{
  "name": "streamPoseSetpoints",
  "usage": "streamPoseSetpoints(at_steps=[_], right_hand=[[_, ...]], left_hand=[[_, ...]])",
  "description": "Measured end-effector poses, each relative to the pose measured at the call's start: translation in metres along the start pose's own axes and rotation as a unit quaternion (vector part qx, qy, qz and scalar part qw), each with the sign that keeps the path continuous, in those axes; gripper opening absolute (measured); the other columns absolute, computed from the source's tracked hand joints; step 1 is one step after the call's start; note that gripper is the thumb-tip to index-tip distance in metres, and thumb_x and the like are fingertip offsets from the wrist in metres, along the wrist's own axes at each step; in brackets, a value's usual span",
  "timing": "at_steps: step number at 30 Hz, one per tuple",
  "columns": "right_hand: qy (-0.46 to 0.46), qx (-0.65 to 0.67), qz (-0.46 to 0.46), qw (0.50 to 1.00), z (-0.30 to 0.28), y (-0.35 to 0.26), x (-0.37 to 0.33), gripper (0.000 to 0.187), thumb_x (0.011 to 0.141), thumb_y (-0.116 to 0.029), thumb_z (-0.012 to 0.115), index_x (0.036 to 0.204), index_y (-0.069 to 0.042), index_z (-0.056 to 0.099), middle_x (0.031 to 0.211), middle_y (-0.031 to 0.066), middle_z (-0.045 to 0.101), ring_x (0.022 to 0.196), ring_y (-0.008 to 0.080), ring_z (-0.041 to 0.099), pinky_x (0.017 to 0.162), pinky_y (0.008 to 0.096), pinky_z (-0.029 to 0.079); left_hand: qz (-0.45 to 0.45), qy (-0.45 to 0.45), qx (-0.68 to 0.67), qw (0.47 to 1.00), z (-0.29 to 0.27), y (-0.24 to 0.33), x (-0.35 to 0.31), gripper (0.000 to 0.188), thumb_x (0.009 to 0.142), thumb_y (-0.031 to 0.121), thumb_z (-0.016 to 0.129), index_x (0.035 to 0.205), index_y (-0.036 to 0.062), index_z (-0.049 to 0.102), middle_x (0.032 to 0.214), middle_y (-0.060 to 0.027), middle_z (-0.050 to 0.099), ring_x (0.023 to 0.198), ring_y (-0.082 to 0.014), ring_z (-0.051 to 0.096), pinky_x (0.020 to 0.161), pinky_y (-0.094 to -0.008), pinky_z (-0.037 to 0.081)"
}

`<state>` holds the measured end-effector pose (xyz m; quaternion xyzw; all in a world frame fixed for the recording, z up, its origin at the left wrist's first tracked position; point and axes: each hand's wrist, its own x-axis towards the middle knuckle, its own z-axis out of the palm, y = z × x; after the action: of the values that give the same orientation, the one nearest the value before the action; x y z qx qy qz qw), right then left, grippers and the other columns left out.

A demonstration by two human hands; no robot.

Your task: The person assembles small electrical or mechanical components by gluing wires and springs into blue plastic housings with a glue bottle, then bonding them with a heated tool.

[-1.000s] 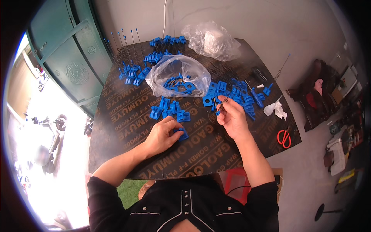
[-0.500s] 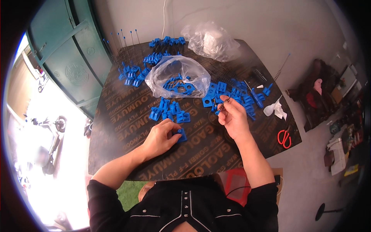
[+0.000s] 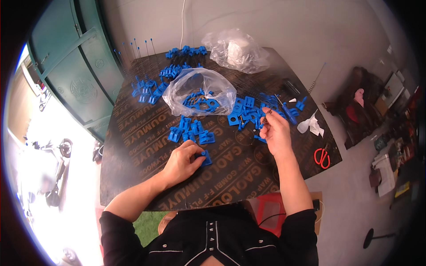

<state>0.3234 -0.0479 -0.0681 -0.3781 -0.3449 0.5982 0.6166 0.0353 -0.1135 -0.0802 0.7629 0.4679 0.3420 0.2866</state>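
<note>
My left hand (image 3: 183,160) rests on the dark plywood table with its fingers closed around a small blue plastic part (image 3: 206,158). Just beyond it lies a group of blue plastic brackets (image 3: 191,130). Raised over the right side of the table, my right hand (image 3: 277,133) pinches small dark metal pieces (image 3: 266,119) between thumb and fingers; their exact kind is too small to make out. Beneath and behind that hand spreads a pile of loose blue parts (image 3: 249,111), among them flat plates with round holes. A blue-handled screwdriver (image 3: 289,114) lies in the pile.
An open clear plastic bag (image 3: 171,98) of blue parts and screws stands mid-table. Behind it are more blue assemblies (image 3: 175,70) and thin rods with blue tips. Another bag (image 3: 213,51) sits at the back. Red-handled scissors (image 3: 322,158) and crumpled white tissue (image 3: 314,126) lie at right.
My right hand has shifted slightly to the right with the dark metal pieces. The left hand keeps its hold on the blue part. The whole view has tilted a little.
</note>
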Motion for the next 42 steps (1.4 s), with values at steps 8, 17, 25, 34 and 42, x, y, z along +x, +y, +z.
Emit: streamPoseSetpoints(at_steps=[8,17,25,34,42], right_hand=[[0.037,-0.105,-0.043,0.993,-0.023,-0.014,-0.008,0.033,0.090,-0.015,0.061,0.117,0.001,0.052,0.078,0.0043,0.057,0.055,0.0090,0.050,0.045,0.0236,0.038],[0.011,-0.140,0.038,0.989,-0.013,-0.005,-0.013,0.038,0.086,-0.010,0.064,0.116,0.004,0.046,0.077,0.0089,0.058,0.054,0.0097,0.051,0.044,0.0242,0.040],[0.002,-0.271,0.043,0.962,0.003,0.001,0.002,0.045,0.084,-0.007,0.064,0.119,0.009,0.042,0.074,0.0111,0.058,0.052,0.0106,0.053,0.041,0.0237,0.042],[0.025,-0.411,0.065,0.909,0.016,0.006,0.012,0.046,0.078,-0.005,0.065,0.115,0.011,0.043,0.068,0.0104,0.058,0.045,0.0118,0.053,0.034,0.0256,0.041],[0.031,-0.514,0.049,0.856,0.022,0.005,0.022,0.037,0.078,-0.005,0.063,0.109,0.010,0.049,0.068,0.0130,0.060,0.046,0.0148,0.056,0.034,0.0284,0.044]], left_hand=[[0.020,0.018,0.000,1.000,0.005,-0.003,-0.002,0.015,0.079,0.005,0.070,0.093,0.0012,0.066,0.088,-0.0097,0.058,0.071,-0.0223,0.061,0.063,-0.0311,0.051],[0.028,0.000,-0.043,0.999,-0.009,0.014,-0.004,0.014,0.080,0.004,0.069,0.093,-0.0001,0.065,0.095,-0.0099,0.063,0.070,-0.0202,0.064,0.061,-0.0288,0.051],[0.040,0.013,-0.049,0.998,-0.009,0.009,-0.007,0.013,0.082,0.003,0.068,0.093,-0.0017,0.064,0.092,-0.0086,0.063,0.068,-0.0149,0.062,0.060,-0.0263,0.050],[0.036,0.010,-0.054,0.998,-0.013,0.007,-0.008,0.012,0.082,0.003,0.068,0.093,-0.0017,0.064,0.093,-0.0082,0.063,0.066,-0.0135,0.061,0.059,-0.0258,0.049],[0.040,0.011,-0.048,0.998,-0.015,0.006,-0.008,0.013,0.082,0.003,0.068,0.094,-0.0015,0.064,0.094,-0.0084,0.064,0.066,-0.0137,0.061,0.059,-0.0257,0.049]])
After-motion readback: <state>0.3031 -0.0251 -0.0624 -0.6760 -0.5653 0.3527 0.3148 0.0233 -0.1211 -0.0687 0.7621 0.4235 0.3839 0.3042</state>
